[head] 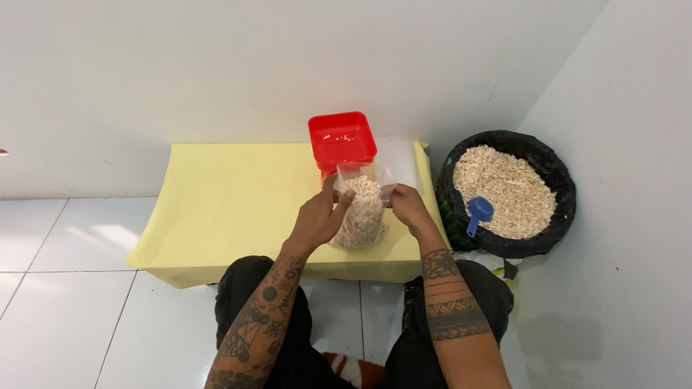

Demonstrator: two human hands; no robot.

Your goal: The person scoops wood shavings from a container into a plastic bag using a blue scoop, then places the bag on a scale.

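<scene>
Clear plastic bag (358, 215) of pale, flaky wood shavings stands near the right front part of a low table (216, 209) covered in smooth, matte pale-yellow sheeting. The film is thin and glossy, bulging where the shavings fill it and crinkled flat at its open top. The left hand (318, 217) is wrapped around the bag's left side, fingers curled onto the front of the film and thumb up near the mouth, so it is grasping the bag. The right hand (408, 204) pinches the upper right edge of the bag between fingertips and thumb, holding that corner of the mouth taut. Both forearms carry dark tattoo bands and patterns.

Just behind the bag sits a red square plastic tray (343, 139) with rounded corners and a raised rim; a few light flakes lie scattered on its shiny floor. A flat stack of translucent empty bags (401, 160) lies beside the tray on its right, reaching the table's edge.

On the floor to the right of the table stands a round black sack (555, 167), its rim rolled down, heaped with the same coarse beige shavings (504, 184). A small blue plastic scoop (477, 214) rests in the shavings at the near left edge, handle pointing toward the person. The floor is glossy white tile.
</scene>
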